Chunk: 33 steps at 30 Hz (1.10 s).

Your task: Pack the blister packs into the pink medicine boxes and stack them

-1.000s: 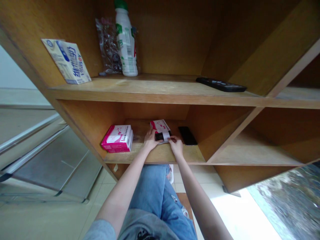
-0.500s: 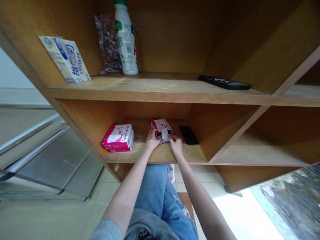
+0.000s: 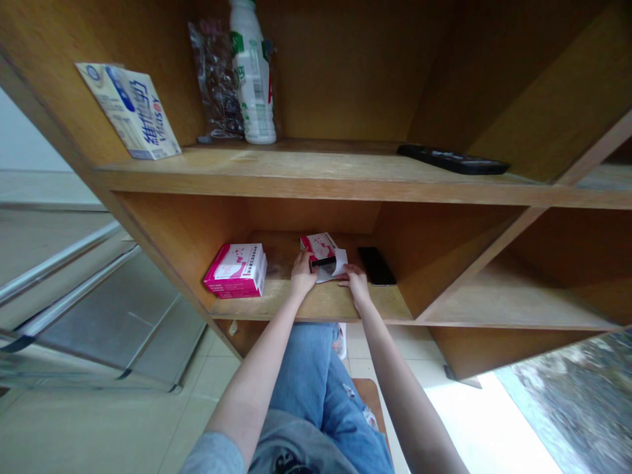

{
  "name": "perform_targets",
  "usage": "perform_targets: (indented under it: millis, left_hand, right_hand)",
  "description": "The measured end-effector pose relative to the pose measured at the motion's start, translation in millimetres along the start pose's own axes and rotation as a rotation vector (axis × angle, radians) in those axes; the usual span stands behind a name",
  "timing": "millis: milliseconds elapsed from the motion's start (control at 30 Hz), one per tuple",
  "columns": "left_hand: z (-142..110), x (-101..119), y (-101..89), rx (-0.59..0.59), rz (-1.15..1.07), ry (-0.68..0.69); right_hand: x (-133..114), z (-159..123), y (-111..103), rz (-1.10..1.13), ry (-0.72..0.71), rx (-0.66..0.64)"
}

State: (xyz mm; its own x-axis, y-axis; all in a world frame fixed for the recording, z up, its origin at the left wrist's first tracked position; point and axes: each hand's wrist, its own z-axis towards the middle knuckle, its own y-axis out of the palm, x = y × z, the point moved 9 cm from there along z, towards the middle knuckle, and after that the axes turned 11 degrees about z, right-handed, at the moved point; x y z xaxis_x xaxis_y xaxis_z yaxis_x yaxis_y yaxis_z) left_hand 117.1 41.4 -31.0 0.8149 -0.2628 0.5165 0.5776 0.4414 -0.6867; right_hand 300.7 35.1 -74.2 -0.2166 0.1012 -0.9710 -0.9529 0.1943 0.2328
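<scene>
Your left hand [image 3: 303, 275] closes on the near edge of the small pink-and-white cardboard box [image 3: 320, 245], lying long axis slantwise on the wooden shelf [image 3: 320, 308], with your half-open right hand [image 3: 356, 283] just beside it

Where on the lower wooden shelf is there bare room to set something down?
Bare wood lies between the magenta-and-white cardboard box and the left hand, and along the shelf's front edge. Crowded: the small pink-and-white packet, the right hand and a black smartphone.
</scene>
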Motion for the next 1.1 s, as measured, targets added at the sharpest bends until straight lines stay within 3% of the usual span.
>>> perform_targets:
  millis: [267, 600, 867, 1100]
  left_hand:
    - [0.2, 1.6, 2.8, 0.014, 0.065, 0.026]
    - [0.6, 2.4, 1.0, 0.056, 0.077, 0.035]
    - [1.1, 1.7, 5.2, 0.040, 0.098, 0.049]
    - [0.4, 2.2, 2.8, 0.070, 0.084, 0.061]
  right_hand:
    - [0.2, -0.4, 7.6, -0.060, 0.024, -0.018]
    - [4.1, 1.6, 3.9, -0.182, 0.099, 0.058]
    - [8.2, 0.6, 3.4, -0.118, 0.133, 0.067]
    - [10.3, -1.6, 15.2, 0.023, 0.199, 0.012]
